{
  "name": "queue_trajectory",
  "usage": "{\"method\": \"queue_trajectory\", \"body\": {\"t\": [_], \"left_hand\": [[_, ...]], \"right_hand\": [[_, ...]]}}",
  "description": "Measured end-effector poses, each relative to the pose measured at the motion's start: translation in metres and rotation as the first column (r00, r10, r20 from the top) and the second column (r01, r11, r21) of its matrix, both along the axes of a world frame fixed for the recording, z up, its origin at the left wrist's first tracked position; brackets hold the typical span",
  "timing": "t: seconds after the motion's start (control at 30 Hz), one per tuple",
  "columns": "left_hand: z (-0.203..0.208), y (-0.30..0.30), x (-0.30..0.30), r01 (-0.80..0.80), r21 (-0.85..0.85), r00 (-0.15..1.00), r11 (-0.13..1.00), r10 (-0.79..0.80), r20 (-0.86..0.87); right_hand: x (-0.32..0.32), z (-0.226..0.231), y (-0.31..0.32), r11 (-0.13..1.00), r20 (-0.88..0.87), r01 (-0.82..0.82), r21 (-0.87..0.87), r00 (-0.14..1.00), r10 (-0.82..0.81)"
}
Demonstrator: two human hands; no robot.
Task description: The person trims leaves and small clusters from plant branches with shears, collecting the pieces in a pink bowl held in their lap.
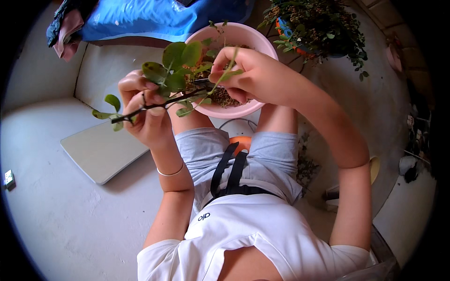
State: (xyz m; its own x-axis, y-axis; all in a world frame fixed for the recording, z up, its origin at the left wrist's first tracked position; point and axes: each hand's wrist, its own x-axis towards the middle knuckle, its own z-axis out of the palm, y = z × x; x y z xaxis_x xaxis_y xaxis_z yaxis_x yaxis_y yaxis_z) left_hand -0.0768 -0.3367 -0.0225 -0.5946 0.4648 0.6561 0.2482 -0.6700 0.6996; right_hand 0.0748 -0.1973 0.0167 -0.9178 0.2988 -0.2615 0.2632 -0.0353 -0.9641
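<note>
My left hand [149,110] is closed around a dark, woody branch [174,99] with round green leaves, held slantwise over the near left side of a pink basin [268,44]. Close to the branch's upper right end, my right hand [255,77] is closed, its fingers bent together beside a thin green leafy shoot [219,84]. A small dark, partly shiny thing [202,81] shows at those fingertips; its kind I cannot make out. Small brownish bits, like berries, lie in the basin, partly hidden behind my hands and the leaves.
Cut branches with small berries [323,28] fill an orange and blue container at the far right. Blue sheeting [140,21] covers something at the far left, with dark and pink cloth [68,35] beside it. A flat grey board [105,152] and a small box [9,178] lie left.
</note>
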Motion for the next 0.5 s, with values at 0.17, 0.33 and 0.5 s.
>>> {"method": "queue_trajectory", "body": {"t": [0.17,0.33,0.5], "left_hand": [[0.004,0.006,0.003,-0.022,-0.084,0.951,0.996,-0.006,-0.310],[0.003,0.010,0.003,0.020,-0.081,0.945,0.997,-0.045,-0.323],[-0.011,0.013,-0.002,0.084,-0.074,0.982,0.994,-0.095,-0.163]], "right_hand": [[-0.003,-0.020,0.014,0.966,0.032,0.006,-0.258,0.999,0.002],[0.001,-0.037,0.022,0.865,0.027,0.013,-0.502,1.000,0.001],[0.010,-0.036,0.021,0.897,0.023,0.034,-0.441,0.999,-0.027]]}}
